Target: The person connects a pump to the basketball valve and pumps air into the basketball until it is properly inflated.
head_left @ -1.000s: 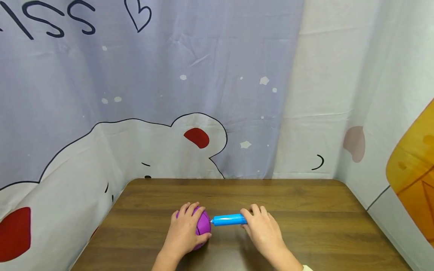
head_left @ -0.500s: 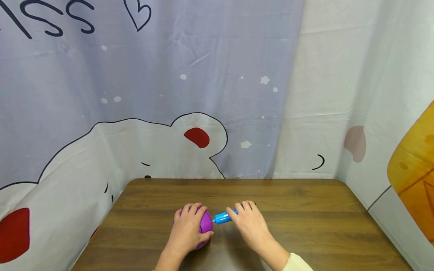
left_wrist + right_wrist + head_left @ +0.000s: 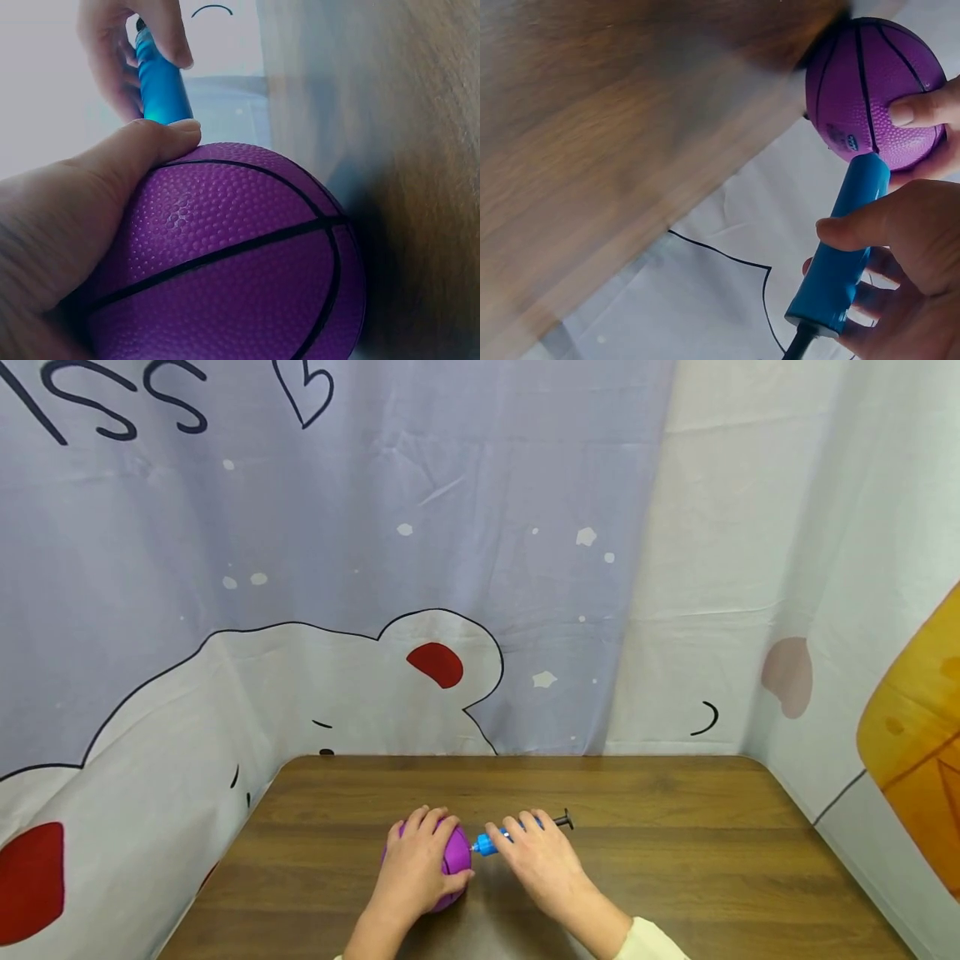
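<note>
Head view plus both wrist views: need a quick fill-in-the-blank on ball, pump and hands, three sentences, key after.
1. The left hand grips a ball whose colour is ____.
2. The right hand holds the blue pump by its ____.
3. The pump's black handle points away from the ball, toward the person's ____ side.

Missing words: purple; barrel; right
</note>
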Demonstrator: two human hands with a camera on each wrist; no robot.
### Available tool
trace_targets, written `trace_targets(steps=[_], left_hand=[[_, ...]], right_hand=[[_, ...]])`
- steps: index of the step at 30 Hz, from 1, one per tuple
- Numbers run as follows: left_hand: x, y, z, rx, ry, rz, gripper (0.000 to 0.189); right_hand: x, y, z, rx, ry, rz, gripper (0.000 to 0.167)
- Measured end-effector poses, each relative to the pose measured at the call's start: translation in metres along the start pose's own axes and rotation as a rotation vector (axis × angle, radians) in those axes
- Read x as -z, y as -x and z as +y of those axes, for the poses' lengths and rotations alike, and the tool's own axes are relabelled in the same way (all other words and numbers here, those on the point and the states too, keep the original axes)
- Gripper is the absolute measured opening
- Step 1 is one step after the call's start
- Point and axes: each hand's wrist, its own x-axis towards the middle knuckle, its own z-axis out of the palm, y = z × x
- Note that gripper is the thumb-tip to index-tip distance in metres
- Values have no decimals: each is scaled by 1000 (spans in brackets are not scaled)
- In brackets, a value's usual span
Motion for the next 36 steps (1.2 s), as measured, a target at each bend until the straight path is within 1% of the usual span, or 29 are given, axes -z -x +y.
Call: trace_targets(steps=[5, 13, 17, 24, 28, 36], left_hand=[[1, -1, -1, 15, -5, -21, 71], [3, -4, -2, -2, 29, -64, 68], [3, -4, -2, -14, 36, -65, 67], [2, -3, -2, -30, 27, -64, 66], [2, -3, -3, -27, 40, -65, 66], [2, -3, -2, -31, 35, -71, 68]], right_hand=[[3, 6, 4, -19, -53, -17, 66], [8, 14, 11, -38, -117, -8, 71], [8, 16, 14, -40, -126, 2, 73], [6, 20, 16, -37, -162, 22, 70], [7, 21, 17, -42, -181, 34, 72], [10, 25, 20, -43, -214, 45, 76]])
